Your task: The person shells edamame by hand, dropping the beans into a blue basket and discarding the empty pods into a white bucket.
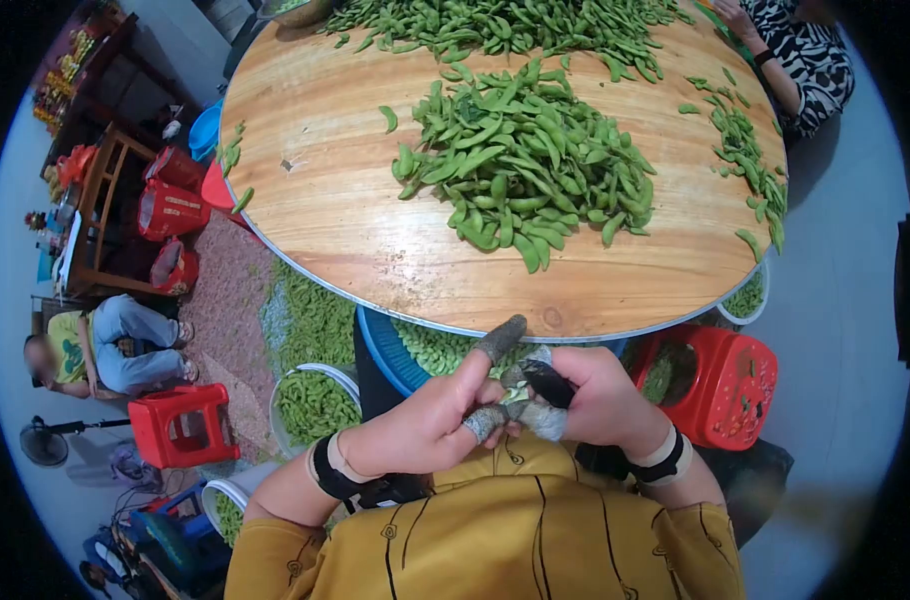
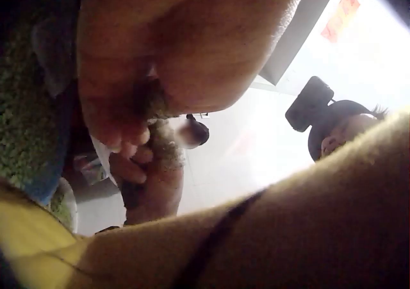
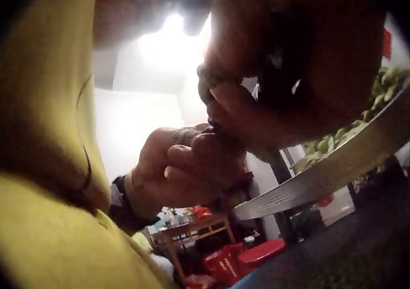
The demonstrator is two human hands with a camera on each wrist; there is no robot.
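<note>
My left hand (image 1: pixel 420 425) and right hand (image 1: pixel 610 400) meet in front of my chest, at the table's near edge. Grey wrappings (image 1: pixel 500 338) cover some fingertips. One wrapped finger of the left hand points up toward the table; its other fingers curl at a pale green edamame pod (image 1: pixel 516 394), mostly hidden between the hands. The right hand grips a small black tool (image 1: pixel 548 383), whose working end is hidden. In the right wrist view, the left hand's curled fingers (image 3: pixel 182 164) come right up to the right hand.
Edamame pods (image 1: pixel 535 150) lie heaped on the round wooden table (image 1: pixel 325 230). Below its edge stand a blue basin (image 1: pixel 380 350) of shelled beans, a white bucket (image 1: pixel 315 375) of pods and a red stool (image 1: pixel 740 390). Two people sit nearby, left and far right.
</note>
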